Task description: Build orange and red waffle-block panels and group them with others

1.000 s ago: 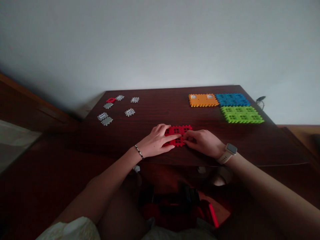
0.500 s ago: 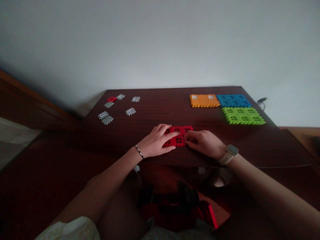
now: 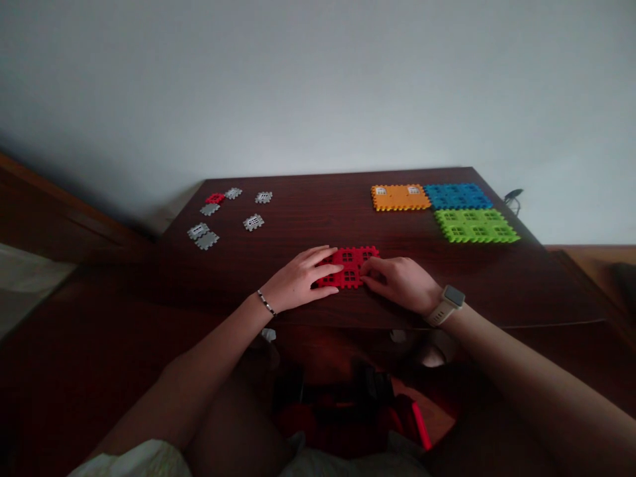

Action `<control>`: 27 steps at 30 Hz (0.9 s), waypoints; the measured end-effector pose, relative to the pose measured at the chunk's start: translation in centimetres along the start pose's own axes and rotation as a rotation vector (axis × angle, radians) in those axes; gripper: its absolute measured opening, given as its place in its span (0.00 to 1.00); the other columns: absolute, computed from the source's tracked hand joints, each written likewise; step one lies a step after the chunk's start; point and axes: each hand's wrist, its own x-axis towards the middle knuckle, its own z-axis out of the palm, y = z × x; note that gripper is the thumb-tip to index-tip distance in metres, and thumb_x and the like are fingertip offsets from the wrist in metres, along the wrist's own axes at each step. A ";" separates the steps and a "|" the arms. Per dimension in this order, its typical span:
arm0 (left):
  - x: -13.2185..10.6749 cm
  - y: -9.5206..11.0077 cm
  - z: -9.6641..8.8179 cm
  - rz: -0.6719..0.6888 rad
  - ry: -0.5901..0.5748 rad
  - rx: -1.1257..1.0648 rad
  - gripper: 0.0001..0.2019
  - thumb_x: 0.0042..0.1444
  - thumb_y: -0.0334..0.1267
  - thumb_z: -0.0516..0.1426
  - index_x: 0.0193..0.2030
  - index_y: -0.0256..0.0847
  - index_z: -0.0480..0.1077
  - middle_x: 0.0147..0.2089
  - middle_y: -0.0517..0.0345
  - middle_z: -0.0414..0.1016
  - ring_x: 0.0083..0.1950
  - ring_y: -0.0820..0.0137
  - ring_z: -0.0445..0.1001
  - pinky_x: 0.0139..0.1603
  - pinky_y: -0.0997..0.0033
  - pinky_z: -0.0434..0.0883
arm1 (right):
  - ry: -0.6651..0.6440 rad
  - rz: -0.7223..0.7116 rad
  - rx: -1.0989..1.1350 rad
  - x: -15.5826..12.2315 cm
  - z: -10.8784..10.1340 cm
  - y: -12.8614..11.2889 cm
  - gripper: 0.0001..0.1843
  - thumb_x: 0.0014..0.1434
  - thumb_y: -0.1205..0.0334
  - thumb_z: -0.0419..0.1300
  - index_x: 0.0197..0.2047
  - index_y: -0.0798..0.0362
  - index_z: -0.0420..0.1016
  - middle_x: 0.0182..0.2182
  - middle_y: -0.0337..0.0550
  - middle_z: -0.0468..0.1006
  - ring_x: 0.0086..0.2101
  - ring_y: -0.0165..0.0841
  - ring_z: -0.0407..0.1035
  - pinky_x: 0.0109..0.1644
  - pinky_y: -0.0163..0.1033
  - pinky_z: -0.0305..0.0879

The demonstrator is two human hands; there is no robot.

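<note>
A flat red panel point(image 3: 350, 264) of joined toothed tiles lies near the front edge of the dark wooden table point(image 3: 318, 212). My left hand point(image 3: 299, 281), a thin bracelet at its wrist, rests on the panel's left part with fingers stretched flat over it. My right hand point(image 3: 401, 283), with a pale watch at the wrist, pinches the panel's right edge with curled fingers. Part of the panel is hidden under both hands.
Several loose grey tiles point(image 3: 203, 235) and a single red tile point(image 3: 215, 198) lie at the table's far left. An orange panel point(image 3: 400, 197), a blue panel point(image 3: 458, 195) and a green panel point(image 3: 477, 225) lie joined side by side at the far right. A pale wall stands behind.
My left fingers have flattened out over the red panel. The view has shifted slightly; the panel and the right hand stay in place.
</note>
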 end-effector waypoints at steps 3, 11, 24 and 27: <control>0.3 0.3 -0.2 -0.014 0.019 0.015 0.20 0.72 0.47 0.63 0.66 0.45 0.77 0.72 0.43 0.72 0.73 0.53 0.71 0.75 0.42 0.72 | 0.013 0.007 0.003 0.0 0.1 0.0 0.09 0.72 0.57 0.60 0.48 0.50 0.81 0.34 0.42 0.86 0.31 0.35 0.76 0.36 0.38 0.58; -0.6 -0.2 -0.6 -0.002 -0.038 -0.024 0.19 0.74 0.42 0.61 0.68 0.43 0.75 0.76 0.44 0.69 0.77 0.57 0.69 0.78 0.48 0.70 | 0.013 0.017 -0.006 0.0 0.2 0.0 0.09 0.71 0.57 0.61 0.48 0.50 0.81 0.33 0.41 0.85 0.31 0.35 0.76 0.36 0.38 0.58; -0.2 1.3 -0.8 0.030 0.023 0.084 0.15 0.77 0.41 0.57 0.64 0.44 0.77 0.62 0.48 0.79 0.62 0.60 0.80 0.67 0.53 0.79 | 0.031 0.018 0.021 0.2 0.2 0.1 0.08 0.71 0.58 0.61 0.47 0.49 0.81 0.32 0.40 0.85 0.30 0.34 0.76 0.36 0.38 0.59; -0.4 1.1 -0.8 0.043 0.033 0.075 0.14 0.77 0.41 0.56 0.62 0.43 0.79 0.63 0.50 0.79 0.62 0.61 0.80 0.66 0.56 0.80 | 0.025 0.025 0.026 0.1 0.2 0.1 0.08 0.71 0.58 0.61 0.47 0.49 0.81 0.33 0.40 0.86 0.31 0.35 0.77 0.37 0.38 0.60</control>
